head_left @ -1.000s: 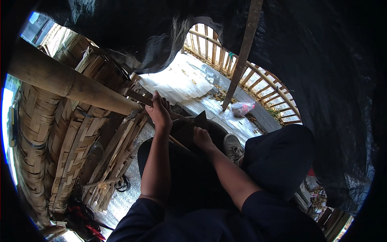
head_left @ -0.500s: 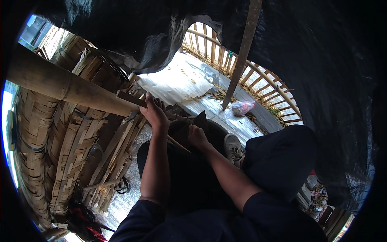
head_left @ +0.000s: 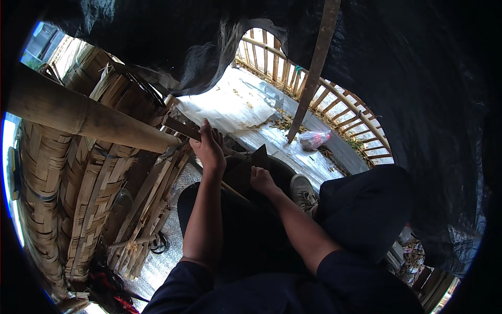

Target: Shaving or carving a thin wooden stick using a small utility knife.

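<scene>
My left hand (head_left: 210, 152) is closed around a flat brown strip of wood or bamboo (head_left: 183, 129), which sticks out from the fist toward the upper left. Just to the right and lower, my right hand (head_left: 264, 181) forms a fist above my lap; what it grips is hidden in shadow. Beside that fist, a dark flat piece with a pointed tip (head_left: 258, 157) stands up, and I cannot tell whether the fist holds it. A thin pale stick (head_left: 234, 190) slants from below my left wrist toward my lap.
A thick bamboo pole (head_left: 86, 116) crosses at the left, over rolled woven bamboo mats (head_left: 44, 178). Black plastic sheeting (head_left: 418, 94) hangs overhead and to the right. A narrow post (head_left: 311, 83) stands ahead, near a tied plastic bag (head_left: 314, 139) and a bamboo fence (head_left: 334, 104).
My left hand has shifted right and slightly toward me, carrying the flat strip with it. My right hand has moved a little right and down.
</scene>
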A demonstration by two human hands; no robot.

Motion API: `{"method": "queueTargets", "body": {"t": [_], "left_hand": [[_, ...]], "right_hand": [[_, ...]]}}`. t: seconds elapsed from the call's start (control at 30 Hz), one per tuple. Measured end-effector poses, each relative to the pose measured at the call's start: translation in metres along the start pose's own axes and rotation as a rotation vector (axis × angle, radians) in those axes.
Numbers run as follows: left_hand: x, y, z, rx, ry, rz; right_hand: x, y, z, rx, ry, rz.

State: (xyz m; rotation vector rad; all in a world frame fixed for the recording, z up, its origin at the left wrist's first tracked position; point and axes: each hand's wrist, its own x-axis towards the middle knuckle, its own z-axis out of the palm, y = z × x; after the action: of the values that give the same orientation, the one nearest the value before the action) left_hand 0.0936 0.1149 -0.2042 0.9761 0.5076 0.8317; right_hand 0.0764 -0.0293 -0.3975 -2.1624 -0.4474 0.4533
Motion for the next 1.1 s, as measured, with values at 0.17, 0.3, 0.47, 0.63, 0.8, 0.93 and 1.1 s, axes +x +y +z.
{"method": "queueTargets", "body": {"t": [0.17, 0.3, 0.47, 0.63, 0.8, 0.93, 1.1], "left_hand": [[-0.001, 0.009, -0.011, 0.038, 0.003, 0.014], [0.001, 0.002, -0.003, -0.002, -0.034, -0.008], [-0.003, 0.000, -0.006, 0.021, -0.074, -0.011], [-0.001, 0.005, -0.014, 0.013, -0.042, -0.021], [-0.001, 0.005, -0.005, -0.009, -0.078, -0.042], [0.000, 0.009, -0.013, 0.017, -0.055, -0.039], [0.003, 0.001, -0.004, -0.025, 0.023, 0.021]], "right_hand": [[0.004, -0.056, -0.003, 0.180, 0.008, -0.070], [-0.009, 0.022, 0.002, -0.015, -0.036, 0.052], [-0.001, -0.012, 0.010, 0.008, -0.035, 0.034], [0.009, -0.031, 0.000, 0.228, -0.019, -0.038], [0.009, 0.002, -0.006, -0.123, -0.118, 0.128], [0.005, -0.064, 0.003, 0.217, 0.069, -0.025], [-0.007, -0.017, 0.013, 0.136, 0.164, -0.084]]}}
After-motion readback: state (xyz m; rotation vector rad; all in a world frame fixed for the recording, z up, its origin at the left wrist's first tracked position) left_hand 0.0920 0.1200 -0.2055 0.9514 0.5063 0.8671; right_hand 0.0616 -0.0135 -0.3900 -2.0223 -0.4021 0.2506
